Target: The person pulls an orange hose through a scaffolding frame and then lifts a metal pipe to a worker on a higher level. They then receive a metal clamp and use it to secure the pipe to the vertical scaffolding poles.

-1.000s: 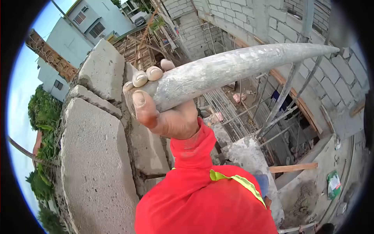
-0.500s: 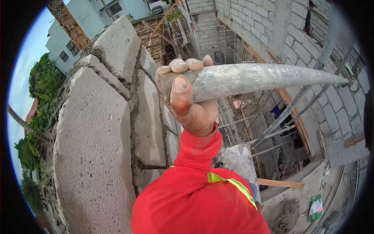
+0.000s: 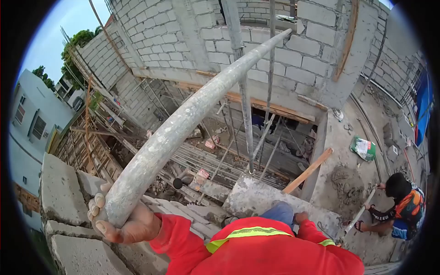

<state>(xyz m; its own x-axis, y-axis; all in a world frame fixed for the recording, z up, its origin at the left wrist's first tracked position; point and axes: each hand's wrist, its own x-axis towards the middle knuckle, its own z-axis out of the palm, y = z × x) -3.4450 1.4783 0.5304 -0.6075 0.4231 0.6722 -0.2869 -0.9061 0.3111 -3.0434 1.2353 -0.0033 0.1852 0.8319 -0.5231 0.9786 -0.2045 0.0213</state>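
My left hand (image 3: 121, 222) is closed round the near end of a long grey scaffold pipe (image 3: 178, 119), with the thumb below and the fingertips over the far side. The pipe rises away to the upper right, its far end in front of the block wall. Rough grey wall blocks (image 3: 87, 256) lie just under this hand. My right hand (image 3: 301, 217) is low beside my jeans-clad knee (image 3: 279, 213), near a concrete ledge (image 3: 256, 195). It is small in view, and its fingers cannot be made out clearly.
Upright scaffold poles (image 3: 245, 105) stand before the block wall (image 3: 160, 39). Below is a deep opening with stacked pipes (image 3: 206, 158) and a slanting plank (image 3: 308, 170). At right, a person (image 3: 408, 206) crouches holding another pipe (image 3: 362, 211), near a mortar heap (image 3: 347, 183) and a green sack (image 3: 363, 149).
My view has turned right. The pipe in my left hand now points to the upper right instead of lying nearly level. My right hand and the crouching person have come into view.
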